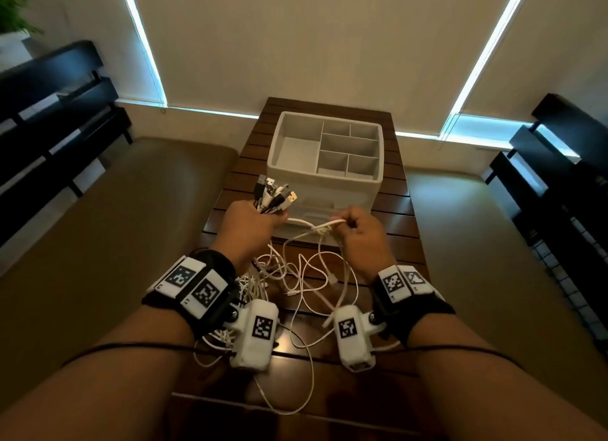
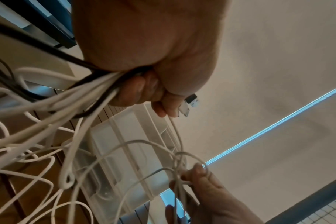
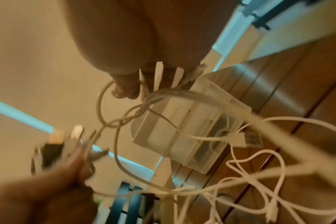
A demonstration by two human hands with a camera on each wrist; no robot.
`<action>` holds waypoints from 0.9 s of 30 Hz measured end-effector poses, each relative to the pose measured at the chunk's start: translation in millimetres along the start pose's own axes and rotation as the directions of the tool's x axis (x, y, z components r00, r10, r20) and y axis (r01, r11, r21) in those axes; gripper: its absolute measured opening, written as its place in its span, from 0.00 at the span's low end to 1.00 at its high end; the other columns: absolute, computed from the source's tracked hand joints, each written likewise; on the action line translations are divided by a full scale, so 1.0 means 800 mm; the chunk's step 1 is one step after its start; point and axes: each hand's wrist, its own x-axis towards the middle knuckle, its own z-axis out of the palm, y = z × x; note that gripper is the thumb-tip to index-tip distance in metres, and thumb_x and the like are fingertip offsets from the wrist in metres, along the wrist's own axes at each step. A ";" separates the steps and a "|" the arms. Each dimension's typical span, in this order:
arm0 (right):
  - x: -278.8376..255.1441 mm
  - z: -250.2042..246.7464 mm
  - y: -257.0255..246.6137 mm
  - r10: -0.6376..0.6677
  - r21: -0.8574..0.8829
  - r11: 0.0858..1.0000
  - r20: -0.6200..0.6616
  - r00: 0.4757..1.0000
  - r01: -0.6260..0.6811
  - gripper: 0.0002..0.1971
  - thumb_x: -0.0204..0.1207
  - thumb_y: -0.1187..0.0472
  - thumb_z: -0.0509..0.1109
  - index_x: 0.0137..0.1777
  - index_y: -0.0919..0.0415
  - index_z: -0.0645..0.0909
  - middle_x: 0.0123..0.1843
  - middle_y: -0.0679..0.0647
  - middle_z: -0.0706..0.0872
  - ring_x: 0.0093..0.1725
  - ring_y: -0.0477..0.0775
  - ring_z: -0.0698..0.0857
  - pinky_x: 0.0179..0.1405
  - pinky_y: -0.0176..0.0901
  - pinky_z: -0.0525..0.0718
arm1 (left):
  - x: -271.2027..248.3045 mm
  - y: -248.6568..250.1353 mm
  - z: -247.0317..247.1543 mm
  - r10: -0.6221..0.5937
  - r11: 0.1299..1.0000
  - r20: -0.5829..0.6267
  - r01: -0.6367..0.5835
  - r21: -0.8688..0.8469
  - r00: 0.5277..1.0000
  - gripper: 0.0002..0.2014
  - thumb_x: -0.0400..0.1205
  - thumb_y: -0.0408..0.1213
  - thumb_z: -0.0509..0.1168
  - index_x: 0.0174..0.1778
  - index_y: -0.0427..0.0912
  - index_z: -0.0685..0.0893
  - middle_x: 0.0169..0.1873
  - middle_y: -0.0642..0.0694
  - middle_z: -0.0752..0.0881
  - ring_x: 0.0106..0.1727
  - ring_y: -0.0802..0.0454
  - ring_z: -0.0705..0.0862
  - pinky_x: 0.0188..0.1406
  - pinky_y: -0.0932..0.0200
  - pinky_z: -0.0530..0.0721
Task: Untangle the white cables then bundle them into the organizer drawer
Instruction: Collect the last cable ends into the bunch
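Left hand [image 1: 249,217] raised, fist clenched round a bunch of plugs [image 1: 273,193]; right hand [image 1: 357,231] pinches a knotted cable [image 1: 324,226]; cables [image 1: 296,276] sprawl on the worktop [image 1: 404,223] before the organizer [image 1: 325,151]

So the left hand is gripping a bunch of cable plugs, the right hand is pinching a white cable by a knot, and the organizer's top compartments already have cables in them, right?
Not quite: the head view shows the organizer compartments empty. The rest holds: the left hand grips a bunch of cable plugs, and the right hand pinches a white cable by the knot.
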 end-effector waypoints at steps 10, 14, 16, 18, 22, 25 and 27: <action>-0.008 -0.014 -0.012 -0.072 0.138 0.990 0.270 0.960 0.036 0.06 0.76 0.72 0.71 0.45 0.59 0.83 0.41 0.63 0.88 0.38 0.54 0.86 0.38 0.46 0.86 | 0.018 -0.008 -0.008 -0.144 0.979 -0.069 0.131 -0.157 0.987 0.07 0.78 0.38 0.75 0.42 0.41 0.83 0.23 0.49 0.76 0.23 0.53 0.70 0.23 0.61 0.67; -0.007 -0.007 -0.014 -0.048 0.078 0.996 0.227 0.973 0.031 0.06 0.77 0.68 0.72 0.41 0.57 0.85 0.41 0.62 0.89 0.41 0.63 0.89 0.44 0.57 0.88 | 0.009 -0.012 -0.006 -0.095 0.995 0.111 0.099 -0.033 0.989 0.08 0.76 0.38 0.76 0.44 0.38 0.87 0.20 0.50 0.79 0.18 0.57 0.72 0.20 0.63 0.68; -0.004 -0.003 -0.019 -0.042 0.052 0.998 0.213 0.976 0.031 0.09 0.77 0.68 0.71 0.39 0.54 0.85 0.41 0.57 0.89 0.41 0.57 0.90 0.44 0.50 0.90 | 0.001 -0.008 -0.001 -0.082 0.997 0.262 0.083 0.008 0.962 0.13 0.72 0.40 0.79 0.44 0.36 0.88 0.21 0.51 0.83 0.18 0.59 0.76 0.20 0.63 0.73; -0.002 -0.002 -0.025 -0.045 0.008 0.999 0.197 0.979 0.045 0.10 0.77 0.68 0.72 0.38 0.52 0.85 0.39 0.49 0.88 0.37 0.43 0.88 0.37 0.34 0.87 | -0.005 -0.005 0.002 -0.068 0.998 0.347 0.057 0.041 0.935 0.24 0.63 0.46 0.82 0.46 0.32 0.88 0.25 0.47 0.85 0.21 0.58 0.78 0.21 0.61 0.74; 0.005 -0.002 -0.032 0.021 0.004 1.000 0.153 0.988 -0.022 0.09 0.78 0.67 0.70 0.41 0.53 0.87 0.40 0.50 0.89 0.39 0.47 0.89 0.36 0.39 0.89 | -0.008 -0.007 0.003 -0.006 1.000 0.389 -0.005 0.026 0.921 0.24 0.59 0.48 0.81 0.40 0.32 0.88 0.26 0.45 0.86 0.23 0.57 0.79 0.23 0.61 0.75; 0.007 -0.008 -0.037 0.030 -0.041 0.999 0.147 0.989 -0.025 0.07 0.77 0.66 0.72 0.42 0.53 0.86 0.40 0.50 0.89 0.38 0.48 0.89 0.31 0.34 0.87 | -0.009 -0.015 0.005 0.022 0.999 0.363 -0.030 0.017 0.932 0.18 0.64 0.41 0.83 0.43 0.34 0.89 0.30 0.44 0.89 0.26 0.56 0.82 0.27 0.59 0.78; 0.003 -0.016 -0.040 0.054 -0.002 0.998 0.230 0.972 -0.055 0.09 0.72 0.66 0.76 0.50 0.54 0.85 0.43 0.48 0.88 0.39 0.45 0.88 0.31 0.31 0.85 | -0.005 -0.021 0.006 0.003 1.000 0.294 -0.004 0.002 0.956 0.11 0.71 0.40 0.80 0.42 0.37 0.88 0.28 0.47 0.86 0.26 0.57 0.81 0.27 0.58 0.77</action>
